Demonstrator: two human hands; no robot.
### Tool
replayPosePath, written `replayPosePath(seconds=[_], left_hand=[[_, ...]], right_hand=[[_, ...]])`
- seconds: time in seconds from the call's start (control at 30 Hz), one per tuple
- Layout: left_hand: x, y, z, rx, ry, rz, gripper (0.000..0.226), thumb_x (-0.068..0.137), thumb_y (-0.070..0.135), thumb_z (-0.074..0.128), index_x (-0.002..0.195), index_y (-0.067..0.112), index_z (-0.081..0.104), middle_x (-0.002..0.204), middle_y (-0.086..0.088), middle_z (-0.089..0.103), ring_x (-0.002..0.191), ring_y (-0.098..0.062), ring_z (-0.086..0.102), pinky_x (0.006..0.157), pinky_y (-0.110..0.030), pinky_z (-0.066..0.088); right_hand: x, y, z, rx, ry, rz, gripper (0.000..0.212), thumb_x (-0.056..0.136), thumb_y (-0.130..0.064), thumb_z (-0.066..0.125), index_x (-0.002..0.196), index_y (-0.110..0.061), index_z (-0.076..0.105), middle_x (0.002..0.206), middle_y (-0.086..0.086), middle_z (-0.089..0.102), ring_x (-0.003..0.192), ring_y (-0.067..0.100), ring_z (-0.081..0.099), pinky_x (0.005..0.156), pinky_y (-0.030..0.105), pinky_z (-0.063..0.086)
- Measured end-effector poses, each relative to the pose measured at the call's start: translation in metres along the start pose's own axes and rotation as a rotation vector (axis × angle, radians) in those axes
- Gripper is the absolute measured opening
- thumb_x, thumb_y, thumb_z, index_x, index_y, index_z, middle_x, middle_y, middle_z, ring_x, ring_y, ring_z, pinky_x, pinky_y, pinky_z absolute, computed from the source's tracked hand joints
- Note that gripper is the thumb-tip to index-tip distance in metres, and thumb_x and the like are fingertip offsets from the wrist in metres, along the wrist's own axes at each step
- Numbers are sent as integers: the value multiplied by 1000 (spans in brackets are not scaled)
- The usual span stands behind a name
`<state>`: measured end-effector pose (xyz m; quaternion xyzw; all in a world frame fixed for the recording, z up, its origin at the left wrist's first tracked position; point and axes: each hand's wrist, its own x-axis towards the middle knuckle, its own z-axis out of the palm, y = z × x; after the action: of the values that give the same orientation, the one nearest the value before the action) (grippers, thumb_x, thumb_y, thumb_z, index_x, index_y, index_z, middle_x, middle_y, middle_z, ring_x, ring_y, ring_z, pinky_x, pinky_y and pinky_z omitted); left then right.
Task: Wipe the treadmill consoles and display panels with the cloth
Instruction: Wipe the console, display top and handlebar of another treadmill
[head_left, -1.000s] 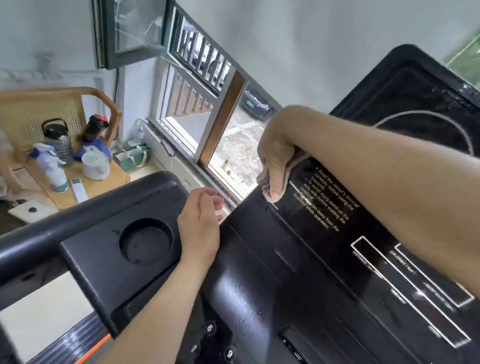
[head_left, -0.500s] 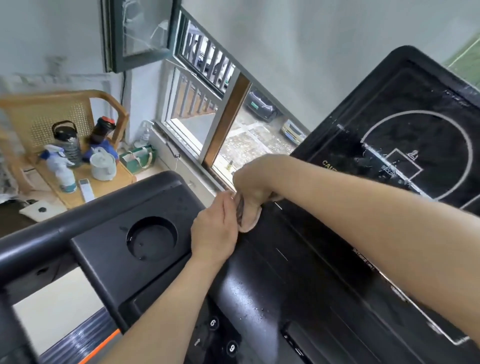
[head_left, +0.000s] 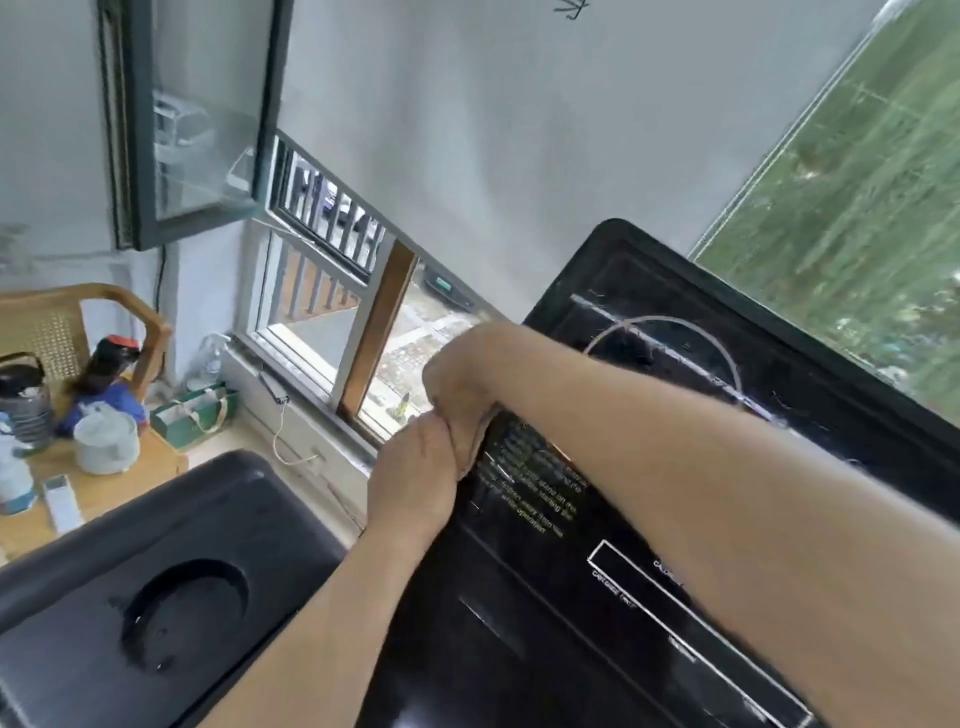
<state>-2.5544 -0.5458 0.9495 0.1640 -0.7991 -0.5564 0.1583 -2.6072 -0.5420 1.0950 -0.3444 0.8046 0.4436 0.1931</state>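
Note:
The black treadmill console (head_left: 519, 613) fills the lower right, with white warning text and boxed labels. Its display panel (head_left: 670, 358) rises behind, marked with a white oval track. My right hand (head_left: 457, 379) reaches across the console to its left edge and grips the cloth (head_left: 487, 417), of which only a small grey sliver shows under the palm. My left hand (head_left: 415, 467) is pressed up against the right hand at that same edge. Its fingers are hidden, so I cannot tell whether they hold the cloth.
A black side tray with a round cup holder (head_left: 182, 613) lies at the lower left. Beyond it, a wooden chair (head_left: 93, 483) carries bottles, a white jug and a remote. An open window (head_left: 322, 322) and a green bag (head_left: 195, 413) are behind the console.
My right hand swept the cloth down to the console's left edge and now sits slightly higher. My left hand rose from the tray side to meet it. The view tilted upward.

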Motion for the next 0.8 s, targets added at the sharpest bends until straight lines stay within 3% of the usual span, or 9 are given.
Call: replayPosePath(seconds=[0.07, 0.13, 0.17, 0.3, 0.4, 0.5, 0.6, 0.73, 0.8], left_hand=[[3, 0, 6, 27, 91, 10, 40, 101, 22, 21, 98, 4, 57, 91, -15, 59, 88, -33, 55, 75, -40, 43], [4, 4, 5, 12, 116, -9, 51, 99, 32, 11, 92, 9, 56, 83, -9, 56, 81, -29, 51, 75, -42, 43], [4, 4, 5, 7, 96, -36, 54, 100, 36, 9, 84, 13, 55, 79, -4, 54, 77, -26, 49, 73, -40, 40], [9, 11, 3, 70, -9, 30, 62, 102, 40, 7, 91, 7, 59, 74, -3, 56, 77, -24, 57, 77, -41, 47], [20, 41, 5, 46, -8, 184, 46, 101, 39, 8, 95, 16, 48, 77, 2, 54, 75, -18, 57, 75, -41, 50], [27, 76, 21, 58, 125, 231, 45, 98, 48, 9, 103, 25, 46, 71, 7, 53, 66, -10, 53, 64, -32, 45], [25, 80, 32, 129, 312, 213, 39, 99, 45, 12, 88, 25, 43, 61, 5, 48, 55, -10, 48, 55, -29, 41], [24, 76, 31, 149, 319, 157, 42, 101, 41, 12, 82, 21, 44, 62, 6, 49, 56, -10, 43, 57, -31, 31], [25, 76, 31, 168, 318, 166, 46, 102, 39, 12, 77, 19, 44, 63, 4, 49, 55, -6, 40, 59, -31, 29]], right_hand=[[8, -1, 5, 4, 7, -26, 48, 81, -52, 71, 105, -12, 59, 76, -5, 43, 74, 19, 48, 81, 32, 49], [8, 0, 12, 25, 45, -18, 50, 78, -56, 72, 76, -12, 50, 67, -7, 43, 59, 12, 43, 63, 28, 42], [-1, 5, 11, 39, 70, -13, 51, 75, -60, 73, 73, -15, 48, 65, -8, 43, 58, 11, 43, 59, 28, 39], [-43, 74, -4, 110, 264, 173, 49, 65, -69, 74, 82, -27, 56, 64, -17, 51, 60, 9, 49, 76, 31, 42], [-76, 145, -4, 419, 339, 312, 52, 55, -70, 78, 71, -23, 64, 54, -16, 60, 44, 3, 54, 55, 25, 42], [-74, 167, 11, 598, 356, 330, 84, 34, -81, 75, 86, -15, 72, 75, -1, 71, 62, 20, 64, 58, 26, 47], [-60, 151, -1, 494, 358, 327, 73, 47, -75, 78, 88, -16, 67, 79, -3, 68, 67, 19, 62, 59, 26, 45], [-13, 91, 1, 191, 603, 221, 54, 67, -69, 72, 80, -22, 50, 76, -9, 51, 82, 20, 56, 68, 31, 38], [-5, 78, 12, 86, 690, 264, 43, 79, -62, 64, 80, -22, 48, 77, -9, 51, 78, 19, 53, 67, 30, 32]])
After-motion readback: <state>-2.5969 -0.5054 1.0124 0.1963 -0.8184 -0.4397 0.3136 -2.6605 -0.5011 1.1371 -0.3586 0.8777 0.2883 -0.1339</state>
